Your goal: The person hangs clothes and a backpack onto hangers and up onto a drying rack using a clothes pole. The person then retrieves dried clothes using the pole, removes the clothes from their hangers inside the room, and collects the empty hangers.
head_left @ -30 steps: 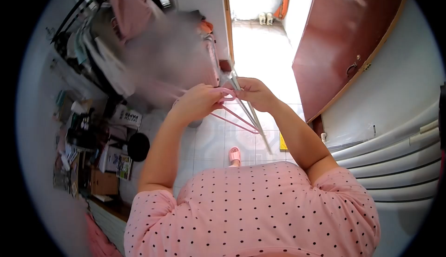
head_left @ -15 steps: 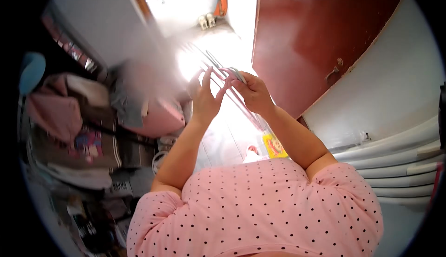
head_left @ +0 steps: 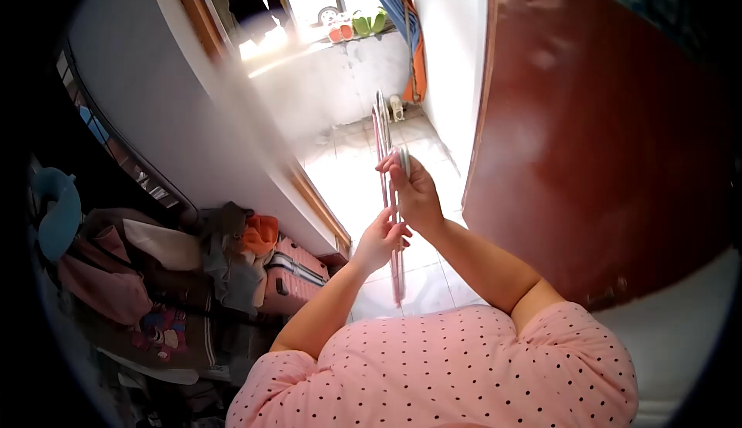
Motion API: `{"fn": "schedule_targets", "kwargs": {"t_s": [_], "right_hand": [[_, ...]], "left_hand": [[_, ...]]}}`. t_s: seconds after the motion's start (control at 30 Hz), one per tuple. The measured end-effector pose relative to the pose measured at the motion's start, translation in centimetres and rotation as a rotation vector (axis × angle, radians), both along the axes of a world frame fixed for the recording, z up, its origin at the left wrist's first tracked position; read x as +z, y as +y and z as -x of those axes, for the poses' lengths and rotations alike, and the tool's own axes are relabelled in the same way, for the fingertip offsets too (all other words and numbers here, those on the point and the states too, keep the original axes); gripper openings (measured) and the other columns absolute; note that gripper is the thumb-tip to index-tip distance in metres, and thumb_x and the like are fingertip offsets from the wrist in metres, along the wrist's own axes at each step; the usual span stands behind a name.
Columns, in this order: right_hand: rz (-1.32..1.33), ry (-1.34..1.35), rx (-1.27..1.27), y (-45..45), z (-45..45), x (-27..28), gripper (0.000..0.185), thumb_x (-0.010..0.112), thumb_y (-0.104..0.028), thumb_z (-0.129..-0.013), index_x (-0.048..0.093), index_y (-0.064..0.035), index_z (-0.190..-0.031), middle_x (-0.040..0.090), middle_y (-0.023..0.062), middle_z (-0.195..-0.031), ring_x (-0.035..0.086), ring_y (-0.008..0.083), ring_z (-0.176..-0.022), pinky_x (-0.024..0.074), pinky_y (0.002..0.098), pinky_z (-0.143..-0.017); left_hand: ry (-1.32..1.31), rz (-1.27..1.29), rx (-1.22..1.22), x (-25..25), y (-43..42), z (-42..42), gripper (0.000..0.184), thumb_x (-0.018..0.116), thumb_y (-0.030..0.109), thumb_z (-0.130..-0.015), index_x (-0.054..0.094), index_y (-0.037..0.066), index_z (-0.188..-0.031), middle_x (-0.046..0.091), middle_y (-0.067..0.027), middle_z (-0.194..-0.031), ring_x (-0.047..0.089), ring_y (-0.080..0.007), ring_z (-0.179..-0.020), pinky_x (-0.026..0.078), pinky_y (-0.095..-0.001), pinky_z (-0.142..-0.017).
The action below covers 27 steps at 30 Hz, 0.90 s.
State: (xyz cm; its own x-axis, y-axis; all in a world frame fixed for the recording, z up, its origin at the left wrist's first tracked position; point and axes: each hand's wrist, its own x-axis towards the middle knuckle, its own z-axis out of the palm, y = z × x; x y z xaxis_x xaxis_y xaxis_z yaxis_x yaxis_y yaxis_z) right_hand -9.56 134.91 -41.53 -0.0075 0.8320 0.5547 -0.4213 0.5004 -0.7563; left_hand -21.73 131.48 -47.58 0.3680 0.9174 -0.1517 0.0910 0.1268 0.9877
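A bundle of slim clothes hangers [head_left: 383, 130], pink and pale grey, is seen nearly edge-on in front of me. My right hand [head_left: 420, 197] is closed around them near the middle. Lower down, my left hand [head_left: 376, 244] has its fingers closed on the pink part of the same bundle. The hangers' lower end hangs just above my pink dotted top [head_left: 464, 374]. How many there are is hard to make out.
An open doorway leads to a bright tiled floor [head_left: 433, 281], with a reddish-brown door [head_left: 572, 150] on the right. At left are a pink suitcase [head_left: 290, 281] and piled clothes [head_left: 232, 266]. Slippers [head_left: 369, 23] sit on a ledge, beside an orange and blue curtain [head_left: 413, 57].
My view has turned upward and toward the doorway. The hangers have swung from slanted to nearly upright. My left hand, its fingers spread before, has moved lower and closed on them.
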Motion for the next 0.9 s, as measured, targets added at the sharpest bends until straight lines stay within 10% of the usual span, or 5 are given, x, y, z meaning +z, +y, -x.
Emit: {"fn": "schedule_targets", "kwargs": {"t_s": [0.3,0.5,0.9], "right_hand": [[0.253,-0.152,0.17,20.7,4.3,-3.8,0.017,0.062,-0.012,-0.088,0.061,0.0009,-0.1,0.065,0.0054,-0.092,0.059,0.0099,-0.087,0.0471,0.0241,-0.078],[0.226,-0.009,-0.058,37.3,2.9,-2.5,0.018,0.061,-0.011,-0.089,0.062,0.0024,-0.1,0.065,0.0026,-0.083,0.06,0.0079,-0.079,0.0483,0.0209,-0.072],[0.233,0.206,-0.07,68.6,0.5,0.5,0.022,0.061,-0.018,-0.09,0.061,0.0015,-0.1,0.062,0.0036,-0.084,0.058,0.0091,-0.075,0.0467,0.0212,-0.071]], "left_hand": [[0.665,-0.375,0.219,-2.0,18.7,7.3,0.028,0.05,0.013,-0.092,0.047,0.002,-0.117,0.058,-0.0076,-0.063,0.058,-0.0166,-0.051,0.046,-0.0303,-0.05],[0.807,-0.44,-0.002,1.2,33.4,6.0,0.047,0.057,0.02,-0.086,0.038,0.004,-0.126,0.062,-0.0184,-0.077,0.061,-0.0382,-0.074,0.047,-0.0438,-0.067],[1.015,-0.529,0.072,8.7,58.1,8.1,0.04,0.06,0.019,-0.085,0.051,0.011,-0.123,0.065,-0.0133,-0.089,0.062,-0.0325,-0.079,0.049,-0.0399,-0.068]]}}
